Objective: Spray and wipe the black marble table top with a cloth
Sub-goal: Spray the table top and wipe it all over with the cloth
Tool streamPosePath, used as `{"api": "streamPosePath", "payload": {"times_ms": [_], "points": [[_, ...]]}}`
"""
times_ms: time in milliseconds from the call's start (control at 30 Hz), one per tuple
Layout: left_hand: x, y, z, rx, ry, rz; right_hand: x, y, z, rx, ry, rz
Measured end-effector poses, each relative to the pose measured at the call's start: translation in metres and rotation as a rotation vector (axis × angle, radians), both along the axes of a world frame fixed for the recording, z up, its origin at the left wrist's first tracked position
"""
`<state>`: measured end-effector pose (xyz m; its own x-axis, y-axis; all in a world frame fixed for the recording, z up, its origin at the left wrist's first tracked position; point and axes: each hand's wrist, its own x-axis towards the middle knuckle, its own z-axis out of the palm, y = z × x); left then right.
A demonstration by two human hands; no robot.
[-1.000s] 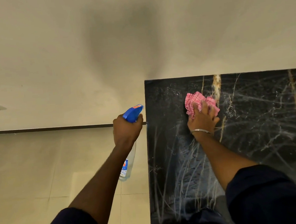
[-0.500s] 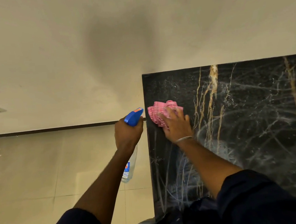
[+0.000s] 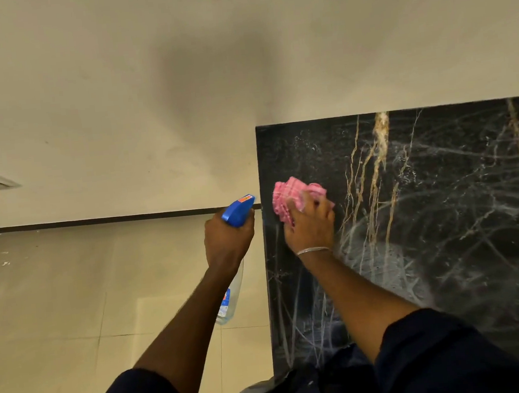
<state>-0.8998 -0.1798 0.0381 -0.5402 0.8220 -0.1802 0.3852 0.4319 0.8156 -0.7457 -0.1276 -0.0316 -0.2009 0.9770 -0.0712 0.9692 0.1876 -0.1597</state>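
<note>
Wiping step in hand: right hand (image 3: 310,223) pressing bunched pink cloth (image 3: 293,197) on black marble table top (image 3: 443,210) near left edge. Left hand (image 3: 227,240) clenched round spray bottle (image 3: 237,212), off table. Next, likely: sweep toward unwiped far corner.

Head cam, looking down (close, wide-angle).

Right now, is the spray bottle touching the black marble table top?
Apart. The head view shows the spray bottle held in the left hand off the table top's left edge, with floor tile visible between them.
</note>
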Motion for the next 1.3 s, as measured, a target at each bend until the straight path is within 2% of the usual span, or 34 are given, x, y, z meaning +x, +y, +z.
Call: {"api": "streamPosePath", "payload": {"times_ms": [100, 233, 433, 533, 667, 900, 1033, 1100, 1167, 1300], "points": [[0.006, -0.004, -0.001, -0.008, -0.003, 0.006, -0.023, -0.018, -0.004, -0.009, 0.001, 0.140], [0.014, -0.009, -0.004, -0.007, 0.003, 0.008, 0.009, -0.013, -0.004, -0.027, 0.012, 0.299], [0.024, -0.018, -0.001, -0.014, 0.030, -0.033, 0.107, 0.008, 0.003, -0.017, -0.027, 0.099], [0.032, -0.021, 0.003, -0.011, 0.012, -0.022, 0.130, 0.015, 0.004, -0.020, -0.025, 0.006], [0.040, -0.023, 0.006, -0.035, 0.031, 0.011, 0.102, 0.008, 0.007, -0.045, -0.056, -0.040], [0.044, -0.033, 0.012, -0.023, 0.125, 0.045, 0.016, -0.034, 0.016, -0.136, -0.065, 0.299], [0.037, -0.045, 0.010, -0.051, 0.132, 0.077, 0.016, -0.040, 0.020, -0.148, -0.059, 0.409], [0.032, -0.050, 0.007, -0.065, 0.114, 0.083, 0.039, -0.039, 0.020, -0.121, 0.002, 0.361], [0.026, -0.054, 0.005, -0.073, 0.099, 0.047, 0.073, -0.038, 0.017, -0.069, 0.047, 0.204], [0.016, -0.058, 0.002, -0.080, 0.091, -0.063, 0.119, -0.034, 0.010, -0.042, 0.025, -0.005]]}}
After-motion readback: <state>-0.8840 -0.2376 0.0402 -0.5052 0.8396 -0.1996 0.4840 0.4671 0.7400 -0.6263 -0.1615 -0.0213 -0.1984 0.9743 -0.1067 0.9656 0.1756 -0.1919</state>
